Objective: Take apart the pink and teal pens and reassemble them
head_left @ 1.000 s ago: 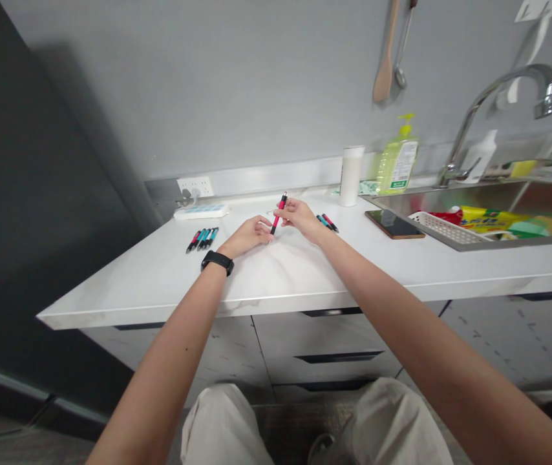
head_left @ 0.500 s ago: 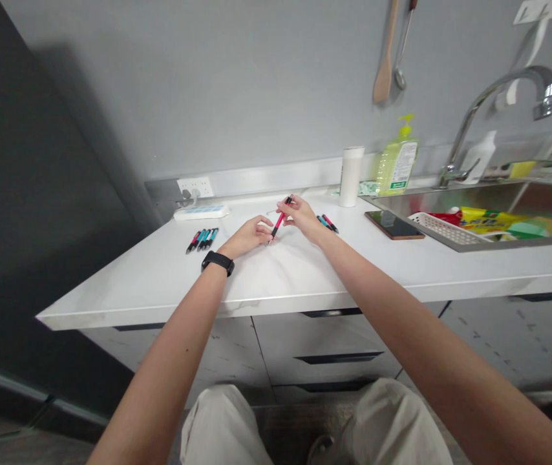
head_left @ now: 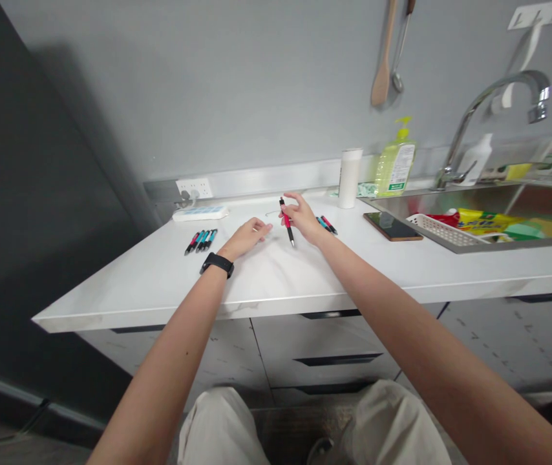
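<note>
My right hand holds a red and black pen upright over the white countertop, tip pointing down. My left hand, with a black watch on its wrist, rests on the counter just left of the pen, fingers loosely stretched and holding nothing. Several red and teal pens lie in a row to the left. Two more pens lie behind my right hand.
A power strip lies at the back left near a wall socket. A white cylinder, a soap bottle and a phone stand to the right. A sink with a tap, white basket and packets is further right.
My left hand has let go of the pen and dropped flat on the counter. My right hand has swung the pen from a left-leaning tilt to nearly upright.
</note>
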{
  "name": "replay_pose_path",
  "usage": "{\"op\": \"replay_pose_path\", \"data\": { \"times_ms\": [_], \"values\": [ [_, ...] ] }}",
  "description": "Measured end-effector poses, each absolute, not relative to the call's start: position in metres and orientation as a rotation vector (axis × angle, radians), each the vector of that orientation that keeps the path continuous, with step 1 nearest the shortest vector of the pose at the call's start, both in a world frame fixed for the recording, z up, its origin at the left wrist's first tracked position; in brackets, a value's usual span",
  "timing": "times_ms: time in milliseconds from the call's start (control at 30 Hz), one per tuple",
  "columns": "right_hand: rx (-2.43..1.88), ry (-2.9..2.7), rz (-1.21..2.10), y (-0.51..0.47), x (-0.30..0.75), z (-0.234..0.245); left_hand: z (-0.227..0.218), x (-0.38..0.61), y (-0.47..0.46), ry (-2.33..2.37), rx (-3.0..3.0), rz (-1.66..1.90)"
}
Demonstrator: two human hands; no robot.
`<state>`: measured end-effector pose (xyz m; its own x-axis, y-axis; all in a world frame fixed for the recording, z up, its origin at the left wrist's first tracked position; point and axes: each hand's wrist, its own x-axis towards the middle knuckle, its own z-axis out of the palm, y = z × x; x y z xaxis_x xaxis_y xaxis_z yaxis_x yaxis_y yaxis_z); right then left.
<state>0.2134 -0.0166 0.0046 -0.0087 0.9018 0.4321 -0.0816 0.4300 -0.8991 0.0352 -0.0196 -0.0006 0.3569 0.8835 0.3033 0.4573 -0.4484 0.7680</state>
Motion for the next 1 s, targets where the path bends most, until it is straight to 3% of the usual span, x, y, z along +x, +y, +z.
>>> {"op": "replay_pose_path", "data": {
  "times_ms": [167,567,667,800,1000],
  "values": [
    [-0.847,-1.341,1.049,-0.024,0.211,0.007,-0.002,0.027,-0.016,1.483,2.26,0.958],
    [-1.003,-1.336,1.105,-0.025,0.21,0.006,-0.001,0.025,-0.019,1.469,2.351,0.81],
    [-1.224,-1.374,0.908,-0.017,0.215,0.001,-0.002,0.025,-0.019,1.484,2.351,0.793],
    [-1.534,-1.593,0.378,-0.012,0.226,-0.003,-0.001,0.024,-0.019,1.477,2.342,0.774],
    [-1.728,-1.721,0.129,-0.013,0.237,-0.006,-0.001,0.025,-0.018,1.506,2.385,0.728]
  ]
}}
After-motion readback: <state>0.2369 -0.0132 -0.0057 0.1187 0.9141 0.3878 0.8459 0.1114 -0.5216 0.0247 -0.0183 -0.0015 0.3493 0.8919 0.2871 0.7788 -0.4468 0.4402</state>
